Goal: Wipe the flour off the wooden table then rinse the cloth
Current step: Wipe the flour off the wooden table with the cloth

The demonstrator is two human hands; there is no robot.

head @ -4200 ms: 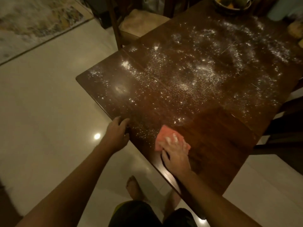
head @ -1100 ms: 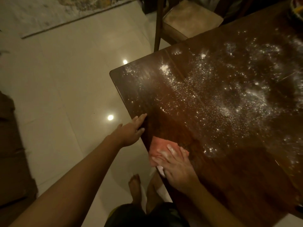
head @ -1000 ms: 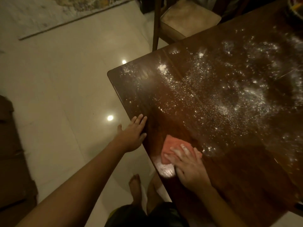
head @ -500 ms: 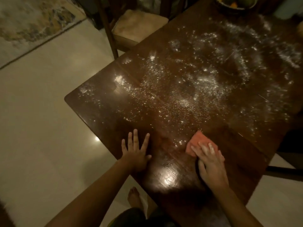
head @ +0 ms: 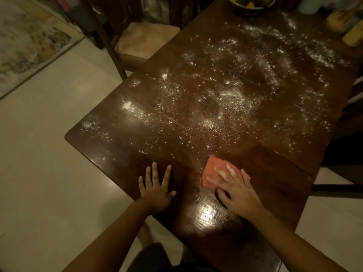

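A dark wooden table (head: 275,173) fills the middle of the view, with white flour (head: 225,99) scattered across its centre and far side. An orange-pink cloth (head: 211,170) lies on the near part of the table. My right hand (head: 235,189) presses flat on the cloth, fingers straight and dusted white. My left hand (head: 156,185) rests flat on the table near its left edge, fingers spread, holding nothing. The strip of table nearest me looks shiny and mostly free of flour.
A chair with a beige cushion (head: 141,42) stands at the table's far left side. A fruit bowl (head: 251,2) sits at the far edge, and yellowish items (head: 345,24) at the far right corner. Pale floor tiles (head: 49,173) and a patterned rug (head: 29,46) lie to the left.
My right hand has slid the cloth from the table's near left edge rightward and inward. My left hand moved from the table's edge onto its top, fingers spread flat.
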